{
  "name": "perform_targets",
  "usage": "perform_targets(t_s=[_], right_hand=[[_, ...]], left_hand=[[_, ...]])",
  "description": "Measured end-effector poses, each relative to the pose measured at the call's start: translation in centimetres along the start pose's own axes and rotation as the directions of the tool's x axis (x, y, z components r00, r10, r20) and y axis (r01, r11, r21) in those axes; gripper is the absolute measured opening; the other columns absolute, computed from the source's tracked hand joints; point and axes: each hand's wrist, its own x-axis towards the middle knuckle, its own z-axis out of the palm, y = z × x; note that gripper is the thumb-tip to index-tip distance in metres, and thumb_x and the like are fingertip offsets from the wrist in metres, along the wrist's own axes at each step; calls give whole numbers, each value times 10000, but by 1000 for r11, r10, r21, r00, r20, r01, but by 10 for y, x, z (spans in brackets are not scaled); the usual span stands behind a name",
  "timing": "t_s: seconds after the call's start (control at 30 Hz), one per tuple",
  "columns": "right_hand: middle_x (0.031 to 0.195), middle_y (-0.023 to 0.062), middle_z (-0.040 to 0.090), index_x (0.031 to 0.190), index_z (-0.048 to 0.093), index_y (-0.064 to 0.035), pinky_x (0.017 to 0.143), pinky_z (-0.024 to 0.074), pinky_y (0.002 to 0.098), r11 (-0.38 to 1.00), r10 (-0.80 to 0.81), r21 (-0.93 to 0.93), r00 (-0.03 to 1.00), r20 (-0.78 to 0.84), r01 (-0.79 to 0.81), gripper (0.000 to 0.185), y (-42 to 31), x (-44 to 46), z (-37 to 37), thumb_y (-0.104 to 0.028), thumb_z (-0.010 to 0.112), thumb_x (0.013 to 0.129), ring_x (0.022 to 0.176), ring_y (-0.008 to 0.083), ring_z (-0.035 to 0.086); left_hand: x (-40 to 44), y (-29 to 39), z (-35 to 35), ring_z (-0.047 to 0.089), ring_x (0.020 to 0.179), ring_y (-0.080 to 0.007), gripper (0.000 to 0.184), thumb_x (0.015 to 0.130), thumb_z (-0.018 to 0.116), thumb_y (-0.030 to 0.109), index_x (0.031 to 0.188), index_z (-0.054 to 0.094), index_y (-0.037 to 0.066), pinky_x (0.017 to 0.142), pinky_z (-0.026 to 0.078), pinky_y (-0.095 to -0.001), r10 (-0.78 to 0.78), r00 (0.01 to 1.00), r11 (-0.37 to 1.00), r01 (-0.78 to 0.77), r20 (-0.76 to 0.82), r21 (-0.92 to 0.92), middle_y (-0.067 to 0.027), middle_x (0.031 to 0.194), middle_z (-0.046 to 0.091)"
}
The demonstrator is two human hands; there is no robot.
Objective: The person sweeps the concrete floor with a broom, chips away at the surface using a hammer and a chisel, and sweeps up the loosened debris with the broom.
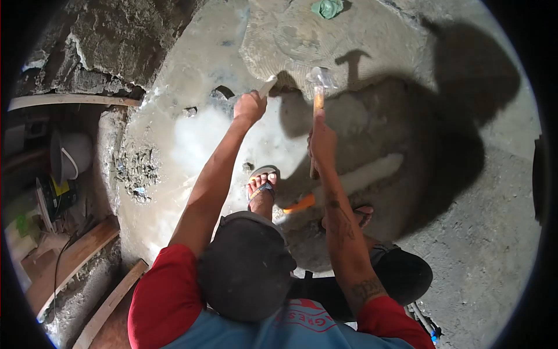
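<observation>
— Fingers of both hands: how are they set?

— By those of the right hand (323, 142), a hammer (318, 98) is gripped around its wooden handle; by those of the left hand (251, 108), a narrow pale tool (268, 87) is clasped, its exact kind not to be told.

— And what is seen about them?

— Beneath both, a grey floor (476, 244) is spread, wet and shiny in places. At its far side a ridged patch (331, 43) is marked with curved lines. To the left, a grey bucket (80, 151) is seen among stored items.

— Where is the hammer held?

— Out in front, its head pointed forward, its shadow thrown just beside it. Near a sandalled foot (261, 200), an orange object (300, 203) is seen; on the ridged patch, a crumpled green thing (327, 8).

— And the narrow tool?

— It is held left of the hammer, apart from it, tip forward. Whether the floor is touched cannot be told.
</observation>
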Motion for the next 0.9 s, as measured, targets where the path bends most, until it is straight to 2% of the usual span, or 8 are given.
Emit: perform_targets(t_s=[0.17,0.4,0.47,0.57,0.63,0.73,0.87,0.9], right_hand=[[497,-13,409,623,470,-85,382,311,283,976,164,140,986,30,-166,659,-6,-1,-6,-656,417,949,395,95,385],[493,-24,410,624,483,-86,408,320,261,997,54,45,995,86,-58,615,-41,24,7,-595,451,967,417,84,401],[542,146,506,688,569,53,572,427,426,974,-200,107,980,6,198,712,-48,27,20,-591,437,962,528,284,495],[576,213,557,708,602,56,612,442,476,928,-372,15,928,-2,372,680,-30,35,42,-564,475,958,587,390,564],[778,302,635,787,679,51,709,481,494,902,-143,-386,977,159,195,732,13,73,62,-613,420,953,864,479,632],[734,283,636,766,689,35,695,479,501,923,-28,-380,995,99,63,764,-37,62,54,-645,392,949,820,477,638],[668,230,644,765,702,25,581,468,400,943,-270,179,959,-85,281,538,-57,25,51,-467,581,947,581,270,622],[671,240,643,753,700,28,588,467,430,926,-304,192,944,-132,325,543,-46,22,54,-465,578,943,601,332,634]], left_hand=[[15,8,-12,632,806,-502,407,911,587,408,909,633,3,708,521,-535,141,981,933,-177,-134,-313,-301,779,644],[16,-3,20,626,759,-507,397,917,585,398,877,607,4,662,517,-550,163,970,941,-208,-181,-265,-298,739,632],[15,-1,28,642,760,-486,393,918,578,399,879,608,9,674,531,-541,149,975,963,-181,-165,-201,-281,746,646],[16,2,30,658,762,-465,400,917,571,407,900,620,10,691,547,-525,146,977,972,-171,-158,-160,-275,764,658],[14,7,28,662,770,-458,403,917,568,411,905,625,12,698,549,-522,118,983,980,-139,-141,-144,-276,768,659],[14,5,27,665,777,-452,407,914,570,417,905,640,16,710,552,-514,85,988,986,-101,-127,-131,-274,781,663],[24,-17,45,662,721,-429,301,885,578,274,764,703,28,665,536,-504,223,964,964,-240,-147,-116,-242,760,659],[31,-23,54,659,707,-425,286,873,564,225,718,699,26,643,526,-500,298,941,928,-325,-159,-183,-243,737,649]])
